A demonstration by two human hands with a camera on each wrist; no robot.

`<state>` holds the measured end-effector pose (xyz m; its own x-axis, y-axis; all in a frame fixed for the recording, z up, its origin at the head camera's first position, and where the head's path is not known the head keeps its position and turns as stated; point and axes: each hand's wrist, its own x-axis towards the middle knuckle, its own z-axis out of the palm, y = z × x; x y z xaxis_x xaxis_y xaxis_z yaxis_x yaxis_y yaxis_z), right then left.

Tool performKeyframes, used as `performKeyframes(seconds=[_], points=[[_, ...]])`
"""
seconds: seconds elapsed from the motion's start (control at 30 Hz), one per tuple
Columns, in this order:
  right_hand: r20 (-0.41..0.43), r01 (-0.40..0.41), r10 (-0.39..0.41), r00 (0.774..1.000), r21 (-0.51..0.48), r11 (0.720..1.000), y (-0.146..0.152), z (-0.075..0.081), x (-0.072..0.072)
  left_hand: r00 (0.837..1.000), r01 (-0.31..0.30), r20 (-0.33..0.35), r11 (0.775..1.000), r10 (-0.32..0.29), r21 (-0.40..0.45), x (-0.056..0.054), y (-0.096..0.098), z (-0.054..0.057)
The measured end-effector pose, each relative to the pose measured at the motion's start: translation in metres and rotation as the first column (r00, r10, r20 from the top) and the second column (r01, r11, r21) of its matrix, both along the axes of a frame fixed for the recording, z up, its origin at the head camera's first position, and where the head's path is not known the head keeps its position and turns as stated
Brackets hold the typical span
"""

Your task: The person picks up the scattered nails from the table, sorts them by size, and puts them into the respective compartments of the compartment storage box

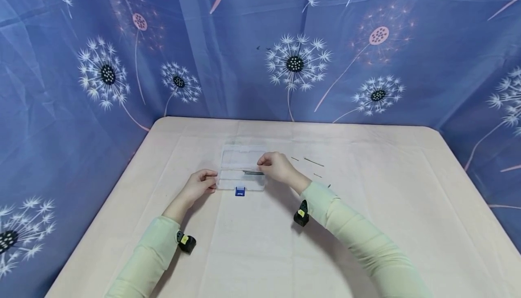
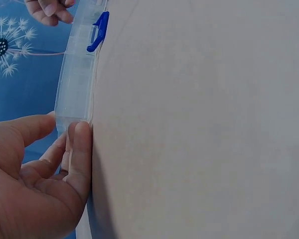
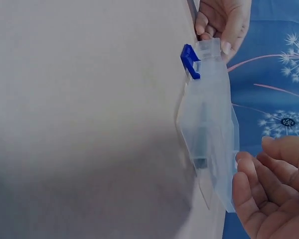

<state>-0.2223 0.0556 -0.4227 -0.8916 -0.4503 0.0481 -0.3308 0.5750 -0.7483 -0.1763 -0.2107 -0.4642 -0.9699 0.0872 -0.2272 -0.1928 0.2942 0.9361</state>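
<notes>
A clear plastic box (image 1: 241, 183) with a blue latch (image 1: 240, 191) lies on the table, its lid (image 1: 240, 158) folded back away from the person. Several thin dark rods (image 1: 253, 172) lie together inside it. My left hand (image 1: 199, 184) holds the box's left end; in the left wrist view, the thumb meets one corner and the fingers (image 2: 80, 149) another. Over the right end, near the hinge and lid, is my right hand (image 1: 278, 167). Its fingers (image 3: 245, 191) are loosely bent, with the thumb apart from them and nothing visible between.
To the right of the box, several thin dark pieces lie scattered, among them a longer rod (image 1: 314, 162) and a short one (image 1: 317, 175). Pale cloth covers the table (image 1: 252, 243). A blue curtain (image 1: 244, 63) with dandelion prints hangs behind and at both sides.
</notes>
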Motion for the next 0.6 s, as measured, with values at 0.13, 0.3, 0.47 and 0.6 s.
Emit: performKeyframes(seconds=[0.13, 0.3, 0.47, 0.6], points=[[-0.014, 0.003, -0.003, 1.0, 0.002, 1.0, 0.009, 0.004, -0.002, 1.0, 0.005, 0.001, 1.0, -0.005, -0.006, 0.0, 0.0, 0.001], [-0.026, 0.051, -0.051, 0.998, 0.021, 0.998, 0.028, 0.009, -0.006, 1.0, 0.005, 0.009, 1.0, -0.005, -0.004, 0.0, 0.0, 0.003], [-0.058, 0.122, -0.119, 0.991, 0.046, 0.992, 0.053, 0.013, -0.01, 1.0, 0.001, 0.011, 1.0, -0.001, 0.005, 0.0, 0.001, 0.002], [-0.098, 0.184, -0.176, 0.979, 0.076, 0.98, 0.076, 0.013, -0.011, 1.0, -0.001, 0.006, 1.0, 0.001, 0.007, 0.0, 0.001, 0.002]])
